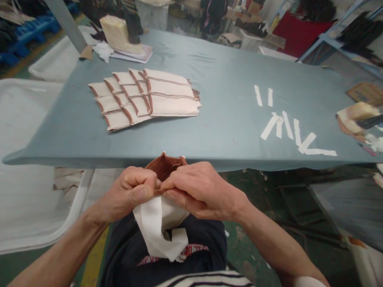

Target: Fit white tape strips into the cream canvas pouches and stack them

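The left hand [134, 189] and right hand [203, 189] were close together, pinching the brown edge of a brown and cream fabric piece [164, 165], held at the near edge of the desk [218, 131] and above the person's lap, with a white strip [149, 227] hanging below the fingers. On the desk, cream panels with brown edging [170, 93] lay overlapped to the left, while loose white strips [287, 124] lay scattered to the right, some touching. A pale yellow block [115, 34] stood near the far left corner.
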`<control>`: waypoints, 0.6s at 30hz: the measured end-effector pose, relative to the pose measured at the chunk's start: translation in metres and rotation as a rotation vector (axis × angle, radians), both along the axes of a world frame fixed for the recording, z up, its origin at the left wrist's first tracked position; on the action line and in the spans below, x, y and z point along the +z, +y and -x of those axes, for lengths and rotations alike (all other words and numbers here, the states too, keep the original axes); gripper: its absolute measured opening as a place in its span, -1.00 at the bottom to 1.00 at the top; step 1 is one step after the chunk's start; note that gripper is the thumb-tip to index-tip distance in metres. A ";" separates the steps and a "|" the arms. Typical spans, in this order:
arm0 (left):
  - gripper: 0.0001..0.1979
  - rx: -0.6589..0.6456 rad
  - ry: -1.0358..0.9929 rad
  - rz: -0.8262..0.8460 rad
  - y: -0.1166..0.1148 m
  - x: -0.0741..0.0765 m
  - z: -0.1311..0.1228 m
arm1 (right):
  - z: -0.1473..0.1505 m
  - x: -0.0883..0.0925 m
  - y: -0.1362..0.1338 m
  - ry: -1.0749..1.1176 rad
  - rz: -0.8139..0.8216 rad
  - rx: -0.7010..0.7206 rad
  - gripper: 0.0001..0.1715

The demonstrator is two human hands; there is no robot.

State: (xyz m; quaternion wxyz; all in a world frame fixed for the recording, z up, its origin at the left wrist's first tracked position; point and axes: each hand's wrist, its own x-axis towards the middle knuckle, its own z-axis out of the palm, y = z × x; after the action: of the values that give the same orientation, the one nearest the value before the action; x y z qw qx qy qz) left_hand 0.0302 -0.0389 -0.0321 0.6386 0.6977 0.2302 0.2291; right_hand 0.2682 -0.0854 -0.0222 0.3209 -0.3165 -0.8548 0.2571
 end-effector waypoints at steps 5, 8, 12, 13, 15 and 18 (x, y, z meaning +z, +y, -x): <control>-0.22 -0.071 0.037 -0.141 0.010 0.012 0.010 | -0.005 0.010 -0.010 -0.012 -0.175 0.021 -0.62; -0.47 -0.087 0.125 -0.422 0.008 0.025 0.018 | -0.004 0.013 -0.013 -0.053 -0.186 0.003 -0.60; -0.62 -0.134 0.211 -0.622 -0.010 0.042 0.016 | -0.003 0.003 -0.009 0.007 -0.145 0.053 -0.54; -0.63 -0.137 0.199 -0.625 -0.016 0.044 0.015 | -0.003 -0.001 -0.006 0.034 -0.120 0.080 -0.52; -0.62 -0.118 0.161 -0.581 -0.027 0.042 0.017 | -0.004 -0.012 0.002 0.093 -0.043 0.120 -0.48; -0.58 0.003 0.166 -0.500 -0.039 0.030 0.032 | -0.010 -0.026 0.014 0.189 0.057 0.095 -0.40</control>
State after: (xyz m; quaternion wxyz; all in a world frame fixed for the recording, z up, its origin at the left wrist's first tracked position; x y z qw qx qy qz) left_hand -0.0015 -0.0784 -0.0021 0.4247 0.8500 0.2190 0.2218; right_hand 0.2778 -0.0712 -0.0483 0.3782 -0.2592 -0.8272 0.3250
